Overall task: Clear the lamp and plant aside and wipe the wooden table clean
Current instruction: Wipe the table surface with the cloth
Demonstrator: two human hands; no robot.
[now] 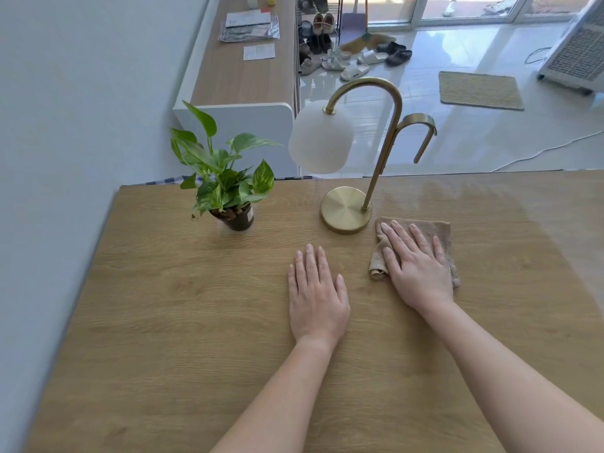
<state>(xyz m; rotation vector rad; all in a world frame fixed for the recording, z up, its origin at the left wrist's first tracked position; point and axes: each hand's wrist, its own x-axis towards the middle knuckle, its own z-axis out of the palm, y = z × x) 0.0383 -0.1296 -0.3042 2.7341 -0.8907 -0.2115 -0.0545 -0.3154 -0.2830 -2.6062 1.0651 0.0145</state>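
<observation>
Wooden table (163,305): your right hand (416,268) is pressed flat, fingers spread, on the beige cloth (434,230) beside the brass lamp (346,209); left hand (317,299) flat, empty; potted pothos (228,191) far-left.

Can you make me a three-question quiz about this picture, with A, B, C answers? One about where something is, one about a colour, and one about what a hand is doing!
1. Where is the plant compared with the lamp?
A. To its left
B. To its right
C. Under its shade

2. What colour is the lamp's round base?
A. Black
B. Gold
C. Red

3. What is the right hand doing?
A. Lifting the lamp
B. Holding the plant pot
C. Lying flat on the cloth

Answers:
1. A, the pot stands left of the lamp on the wooden table.
2. B, the base and curved stem are brassy gold.
3. C, its palm presses the tan cloth, while the left hand lies flat on bare wood.
</observation>
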